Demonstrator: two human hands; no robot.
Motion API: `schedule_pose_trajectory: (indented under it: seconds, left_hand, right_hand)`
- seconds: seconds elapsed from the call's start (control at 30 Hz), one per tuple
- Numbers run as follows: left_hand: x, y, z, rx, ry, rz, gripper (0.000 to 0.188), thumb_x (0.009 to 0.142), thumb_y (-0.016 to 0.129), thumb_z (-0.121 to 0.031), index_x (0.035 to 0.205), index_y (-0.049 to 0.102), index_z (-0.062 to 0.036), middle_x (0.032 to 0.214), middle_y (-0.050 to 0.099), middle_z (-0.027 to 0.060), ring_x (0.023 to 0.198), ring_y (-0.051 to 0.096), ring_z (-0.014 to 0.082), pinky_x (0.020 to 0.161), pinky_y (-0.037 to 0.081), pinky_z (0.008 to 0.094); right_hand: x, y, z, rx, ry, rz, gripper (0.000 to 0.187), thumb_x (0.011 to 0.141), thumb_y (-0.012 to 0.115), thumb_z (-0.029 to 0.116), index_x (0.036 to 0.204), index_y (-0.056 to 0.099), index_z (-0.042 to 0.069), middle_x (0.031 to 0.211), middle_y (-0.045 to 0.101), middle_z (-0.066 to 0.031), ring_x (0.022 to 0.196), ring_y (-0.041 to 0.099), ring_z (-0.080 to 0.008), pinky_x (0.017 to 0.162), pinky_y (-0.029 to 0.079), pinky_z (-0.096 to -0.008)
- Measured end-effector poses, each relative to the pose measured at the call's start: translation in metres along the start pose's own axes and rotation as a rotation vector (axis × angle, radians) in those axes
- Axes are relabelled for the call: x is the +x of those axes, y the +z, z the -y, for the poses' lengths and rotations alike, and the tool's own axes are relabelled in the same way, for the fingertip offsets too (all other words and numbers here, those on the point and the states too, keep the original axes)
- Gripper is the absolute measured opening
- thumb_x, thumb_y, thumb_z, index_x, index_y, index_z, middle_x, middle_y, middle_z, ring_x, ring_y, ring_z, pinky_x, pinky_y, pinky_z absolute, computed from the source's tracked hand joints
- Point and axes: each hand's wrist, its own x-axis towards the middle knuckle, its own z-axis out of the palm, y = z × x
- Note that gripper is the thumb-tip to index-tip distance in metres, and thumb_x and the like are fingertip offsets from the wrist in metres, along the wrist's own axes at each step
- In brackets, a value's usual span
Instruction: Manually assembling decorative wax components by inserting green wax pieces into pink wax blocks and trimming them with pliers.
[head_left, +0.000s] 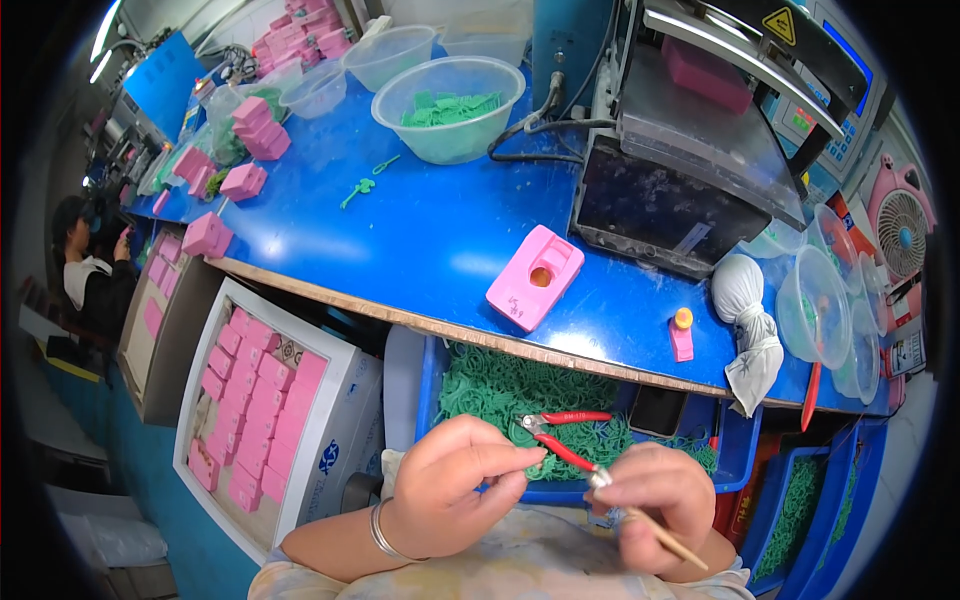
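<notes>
My left hand (455, 487) is closed in a pinch, thumb and forefinger almost meeting; whatever is between the tips is too small to make out. My right hand (655, 500) grips a thin pale wooden stick (665, 540), slanting down to the right; a whitish end shows at the fingertips, slightly blurred. Red-handled cutting pliers (568, 458) lie spread just beyond both hands, over a blue tray (430, 385) full of thin green pieces (490, 385). On the blue table (400, 240) beyond sits a pink block (537, 278) with a round amber-coloured hollow.
A box (290, 510) of pink blocks stands at the left. Across the table are a bowl (450, 150) of green pieces, a dark press-like machine (680, 190), a white cloth bundle (740, 290) and a small pink piece with a yellow knob (682, 320). Another person (90, 265) sits far left.
</notes>
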Motion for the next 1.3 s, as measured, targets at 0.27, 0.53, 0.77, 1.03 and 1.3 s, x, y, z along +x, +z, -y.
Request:
schedule_pose_trajectory:
  seconds: [0.27, 0.53, 0.77, 1.03, 1.3]
  left_hand:
    - [0.0022, 0.0019, -0.0013, 0.052, 0.113, 0.014, 0.031, 0.063, 0.067, 0.008, 0.093, 0.064, -0.0016, 0.071, 0.055, 0.0067, 0.06, 0.052, 0.0178, 0.05, 0.041, 0.0267]
    - [0.003, 0.0014, -0.0001, 0.071, 0.137, 0.012, 0.034, 0.058, 0.064, 0.011, 0.09, 0.066, -0.0026, 0.072, 0.053, 0.0045, 0.057, 0.05, 0.0142, 0.048, 0.038, 0.0252]
    - [0.0031, 0.0004, 0.0, 0.061, 0.148, 0.017, 0.031, 0.063, 0.067, 0.007, 0.093, 0.064, -0.0007, 0.071, 0.054, 0.0066, 0.057, 0.051, 0.0187, 0.049, 0.039, 0.028]
    - [0.0031, 0.0009, -0.0006, 0.057, 0.146, 0.006, 0.031, 0.062, 0.067, 0.008, 0.092, 0.064, -0.0005, 0.071, 0.054, 0.0065, 0.057, 0.051, 0.0187, 0.05, 0.04, 0.028]
    - [0.0022, 0.0007, -0.0016, 0.054, 0.132, 0.01, 0.031, 0.062, 0.067, 0.008, 0.092, 0.064, -0.0009, 0.071, 0.054, 0.0063, 0.058, 0.051, 0.0185, 0.05, 0.04, 0.0277]
  right_hand:
    - [0.0073, 0.0032, 0.0113, -0.188, -0.042, -0.004, 0.013, 0.068, 0.057, 0.007, 0.081, 0.06, 0.003, 0.066, 0.059, -0.0082, 0.046, 0.052, -0.017, 0.043, 0.04, -0.0274]
    - [0.0077, 0.0063, 0.0078, -0.203, -0.017, -0.007, 0.019, 0.062, 0.056, 0.004, 0.08, 0.062, 0.005, 0.067, 0.057, -0.0062, 0.049, 0.052, -0.0165, 0.043, 0.041, -0.0272]
    - [0.0048, 0.005, 0.0097, -0.221, 0.02, 0.027, 0.03, 0.054, 0.056, 0.0, 0.08, 0.067, 0.01, 0.072, 0.053, -0.0043, 0.054, 0.051, -0.0157, 0.046, 0.041, -0.0257]
    - [0.0044, 0.005, 0.0095, -0.189, -0.014, 0.027, 0.031, 0.054, 0.056, 0.0, 0.08, 0.068, 0.01, 0.072, 0.052, -0.0037, 0.051, 0.05, -0.0148, 0.045, 0.039, -0.0255]
    - [0.0057, 0.0059, 0.0073, -0.185, -0.039, 0.034, 0.025, 0.058, 0.057, 0.005, 0.081, 0.066, 0.009, 0.072, 0.053, -0.0044, 0.05, 0.05, -0.0151, 0.044, 0.039, -0.0267]
